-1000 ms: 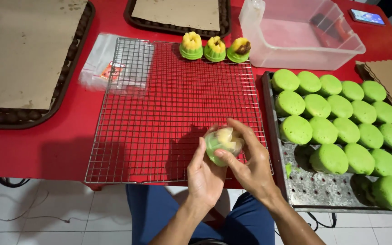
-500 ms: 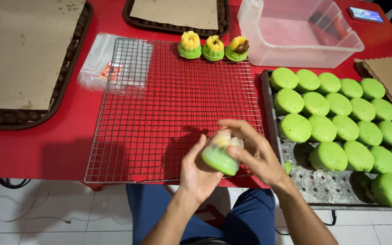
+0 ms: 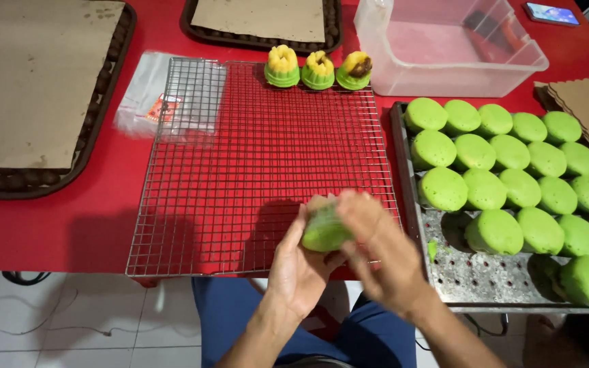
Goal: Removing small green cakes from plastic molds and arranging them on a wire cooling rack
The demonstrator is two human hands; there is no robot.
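Observation:
My left hand (image 3: 301, 262) cups a small green cake (image 3: 324, 232) from below, over the near edge of the wire cooling rack (image 3: 240, 157). My right hand (image 3: 382, 249) is blurred and presses against the cake's right side. Both hands hold the cake together. Three green-and-yellow flower-shaped cakes (image 3: 318, 68) stand in a row at the rack's far edge. To the right, a metal baking tray (image 3: 472, 276) carries several more round green cakes (image 3: 506, 184).
A clear plastic tub (image 3: 455, 65) stands at the back right. A clear plastic bag (image 3: 151, 102) lies at the rack's far left corner. Dark trays with brown paper (image 3: 28, 82) sit at left and back centre. The red table's front edge is near my hands.
The cake has turned in my hands: its pale underside showed before, now the green side shows. My right hand has slid over its right side and is blurred.

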